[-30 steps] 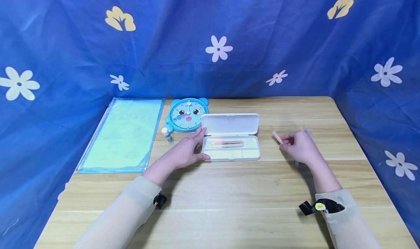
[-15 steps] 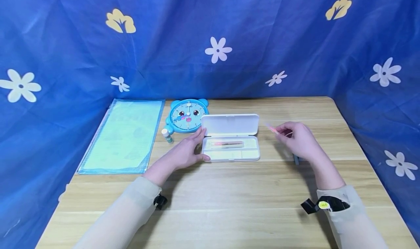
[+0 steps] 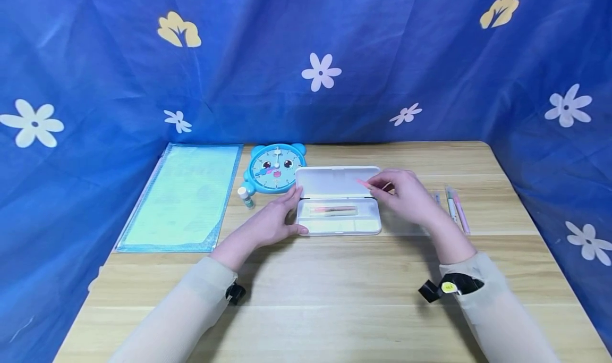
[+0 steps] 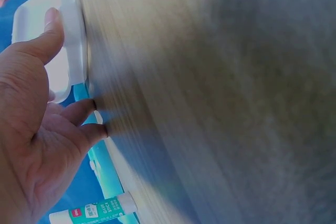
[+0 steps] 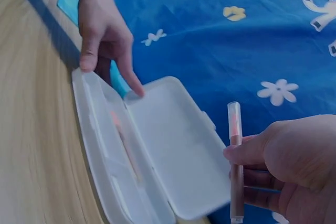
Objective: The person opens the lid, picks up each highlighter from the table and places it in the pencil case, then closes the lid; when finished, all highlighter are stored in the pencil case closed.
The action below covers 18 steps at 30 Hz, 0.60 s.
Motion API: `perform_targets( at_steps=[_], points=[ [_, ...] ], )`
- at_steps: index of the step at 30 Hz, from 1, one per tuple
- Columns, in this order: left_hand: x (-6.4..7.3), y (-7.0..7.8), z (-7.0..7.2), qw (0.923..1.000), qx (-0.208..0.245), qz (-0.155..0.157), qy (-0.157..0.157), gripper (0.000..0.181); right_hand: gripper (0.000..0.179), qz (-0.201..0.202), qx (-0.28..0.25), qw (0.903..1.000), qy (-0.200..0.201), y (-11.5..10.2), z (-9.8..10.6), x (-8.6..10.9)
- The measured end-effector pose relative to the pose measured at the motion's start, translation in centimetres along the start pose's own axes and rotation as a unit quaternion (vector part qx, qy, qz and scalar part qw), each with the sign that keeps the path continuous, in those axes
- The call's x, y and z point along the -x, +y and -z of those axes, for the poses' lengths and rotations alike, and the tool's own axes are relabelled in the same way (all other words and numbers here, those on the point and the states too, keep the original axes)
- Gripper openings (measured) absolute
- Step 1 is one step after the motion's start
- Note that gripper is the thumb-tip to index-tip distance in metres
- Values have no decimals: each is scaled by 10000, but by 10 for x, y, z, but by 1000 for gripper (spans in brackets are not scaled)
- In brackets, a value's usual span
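Pink clear-capped pen [image 5: 237,187] sits between right hand's [image 3: 404,194] pinching fingertips; left hand [image 3: 273,222], fingers wide, touches white plastic case's [image 3: 327,181] left edge.

"GLUE STICK" printed on green-and-white tube [image 4: 100,212], left wrist view

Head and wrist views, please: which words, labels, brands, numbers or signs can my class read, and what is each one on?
"GLUE STICK": on the glue stick, left wrist view; its red logo and other print are too blurred to read.
Clock: dial numbers too small to read.
Yellow sticker on the right wrist strap: marks too small to read.
Pen and pencil case: no readable text.
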State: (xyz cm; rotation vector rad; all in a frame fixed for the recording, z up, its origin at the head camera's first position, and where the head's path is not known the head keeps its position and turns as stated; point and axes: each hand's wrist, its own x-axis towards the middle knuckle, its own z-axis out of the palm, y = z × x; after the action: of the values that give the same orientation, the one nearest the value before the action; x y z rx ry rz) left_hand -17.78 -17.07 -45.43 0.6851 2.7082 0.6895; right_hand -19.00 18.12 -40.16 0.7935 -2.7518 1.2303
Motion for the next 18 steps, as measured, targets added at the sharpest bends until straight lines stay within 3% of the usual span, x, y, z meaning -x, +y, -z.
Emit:
perform_targets(
  at_steps=[9, 18],
  points=[
    [1, -1, 0, 10000, 0, 15, 38, 110, 14, 641, 339, 9963, -453, -6, -40, -26],
    [1, -1, -1, 10000, 15, -19, 40, 110, 10, 940, 1175, 9863, -671, -9, -82, -39]
  ],
)
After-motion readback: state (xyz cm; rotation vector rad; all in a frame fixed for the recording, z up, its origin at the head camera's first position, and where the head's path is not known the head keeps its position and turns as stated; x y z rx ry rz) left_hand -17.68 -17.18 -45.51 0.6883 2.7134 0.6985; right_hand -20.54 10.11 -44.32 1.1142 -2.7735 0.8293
